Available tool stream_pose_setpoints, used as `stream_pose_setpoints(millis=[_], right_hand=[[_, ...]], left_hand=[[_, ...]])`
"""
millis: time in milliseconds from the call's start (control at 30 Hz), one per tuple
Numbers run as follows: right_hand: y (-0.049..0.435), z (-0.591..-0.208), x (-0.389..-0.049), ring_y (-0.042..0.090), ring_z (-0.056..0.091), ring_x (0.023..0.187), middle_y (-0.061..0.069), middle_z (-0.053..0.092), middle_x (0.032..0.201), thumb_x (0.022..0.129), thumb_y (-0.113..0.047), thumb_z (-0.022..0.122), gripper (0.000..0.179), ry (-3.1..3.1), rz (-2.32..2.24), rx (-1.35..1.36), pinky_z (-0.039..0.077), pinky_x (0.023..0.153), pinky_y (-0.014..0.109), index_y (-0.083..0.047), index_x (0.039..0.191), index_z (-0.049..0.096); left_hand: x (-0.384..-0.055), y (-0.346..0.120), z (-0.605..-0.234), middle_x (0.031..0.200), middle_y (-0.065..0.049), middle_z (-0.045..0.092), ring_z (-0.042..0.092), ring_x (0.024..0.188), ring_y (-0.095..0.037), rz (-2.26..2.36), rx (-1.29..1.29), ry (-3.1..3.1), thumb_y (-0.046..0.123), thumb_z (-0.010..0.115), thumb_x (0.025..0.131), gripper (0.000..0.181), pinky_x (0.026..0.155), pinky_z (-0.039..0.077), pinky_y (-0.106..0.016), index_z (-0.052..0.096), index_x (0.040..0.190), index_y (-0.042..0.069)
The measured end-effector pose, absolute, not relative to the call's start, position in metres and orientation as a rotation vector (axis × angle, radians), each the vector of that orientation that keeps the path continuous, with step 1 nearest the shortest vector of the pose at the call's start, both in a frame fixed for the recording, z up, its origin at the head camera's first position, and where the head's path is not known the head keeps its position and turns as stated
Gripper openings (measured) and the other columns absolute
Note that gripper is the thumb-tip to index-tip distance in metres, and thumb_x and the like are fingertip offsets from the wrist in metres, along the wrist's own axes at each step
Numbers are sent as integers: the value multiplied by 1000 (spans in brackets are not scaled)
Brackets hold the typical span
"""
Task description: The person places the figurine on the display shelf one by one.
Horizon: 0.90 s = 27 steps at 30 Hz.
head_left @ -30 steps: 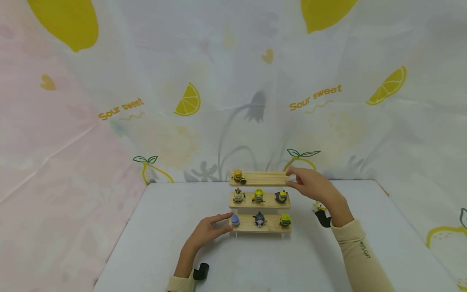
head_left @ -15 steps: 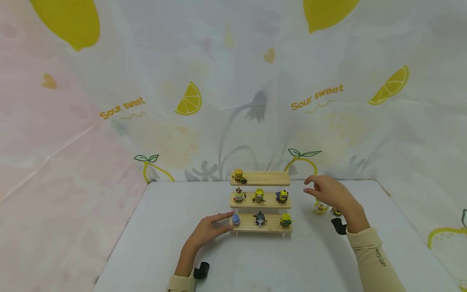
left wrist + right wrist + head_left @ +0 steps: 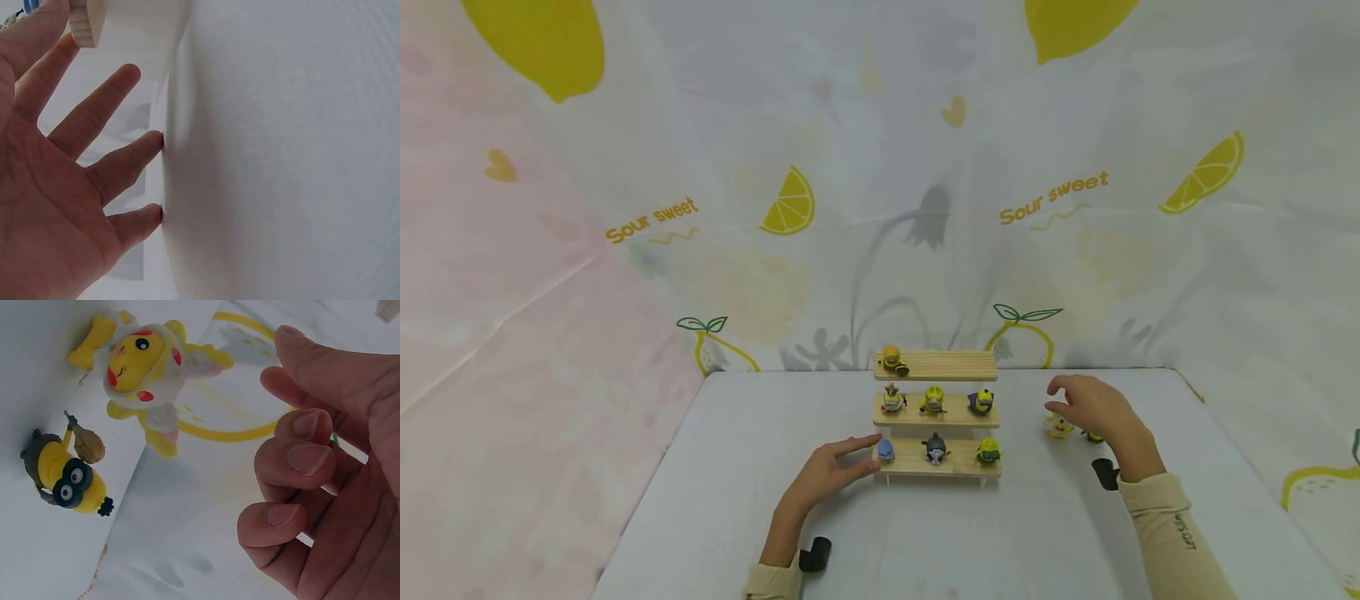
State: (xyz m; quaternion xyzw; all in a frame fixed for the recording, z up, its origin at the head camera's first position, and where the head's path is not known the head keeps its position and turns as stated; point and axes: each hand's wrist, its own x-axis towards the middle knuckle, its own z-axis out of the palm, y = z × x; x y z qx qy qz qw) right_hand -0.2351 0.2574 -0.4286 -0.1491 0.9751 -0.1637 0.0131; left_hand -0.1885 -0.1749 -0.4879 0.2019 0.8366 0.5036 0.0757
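Note:
A three-tier wooden display shelf (image 3: 953, 365) stands mid-table, holding several small figurines. At the left end of its lowest tier, my left hand (image 3: 825, 479) pinches the board's edges between thumb and index finger, beside a blue figurine (image 3: 885, 451); in the left wrist view its other fingers are spread. My right hand (image 3: 1097, 408), fingers loosely curled and holding nothing, hovers right of the shelf. Near it are a yellow figurine in a white hooded suit (image 3: 140, 369) and a Minion figurine with dark goggles (image 3: 69, 475), partly hidden by the hand in the head view.
On the top tier an orange-yellow figurine (image 3: 892, 360) sits at the left. Three more figurines, including a caped one (image 3: 981, 402), stand on the middle tier. A lemon-print cloth (image 3: 880, 208) hangs behind the white table (image 3: 737, 433).
My right hand has moved from the right end of the top tier rightward and down to the loose figurines, uncovering them partly. The left hand stays at the shelf.

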Motion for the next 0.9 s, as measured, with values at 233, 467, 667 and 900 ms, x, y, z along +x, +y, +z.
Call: stream_pose_setpoints(millis=[233, 467, 667, 900], right_hand=[[263, -438, -235, 18, 53, 69, 3, 59, 79, 89, -18, 73, 18, 3058, -472, -452, 46, 58, 39, -4, 97, 67], [265, -446, -237, 17, 48, 64, 1, 54, 73, 88, -16, 74, 14, 3067, -461, -362, 43, 55, 35, -4, 91, 67], [265, -450, -238, 18, 47, 65, 4, 53, 77, 89, -14, 72, 9, 3051, -457, -362, 41, 55, 35, -7, 88, 67], [264, -452, -236, 18, 46, 64, 3, 50, 76, 90, -13, 71, 8, 3049, -479, -344, 39, 53, 33, -9, 87, 65]], left_hand=[[-188, -174, -486, 133, -13, 60, 41, 134, -44, 1546, 589, 2489, 19, 74, 90, 42, 111, 28, -59, 66, 130, 8], [-189, -175, -486, 135, -13, 59, 39, 135, -45, 1504, 599, 2494, 21, 73, 92, 43, 111, 29, -59, 65, 132, 9], [-190, -176, -487, 135, -13, 59, 41, 134, -43, 1486, 623, 2489, 22, 72, 92, 44, 111, 29, -58, 63, 133, 7], [-193, -175, -497, 135, -13, 59, 41, 135, -42, 1494, 588, 2500, 21, 73, 91, 44, 111, 28, -59, 64, 133, 9]])
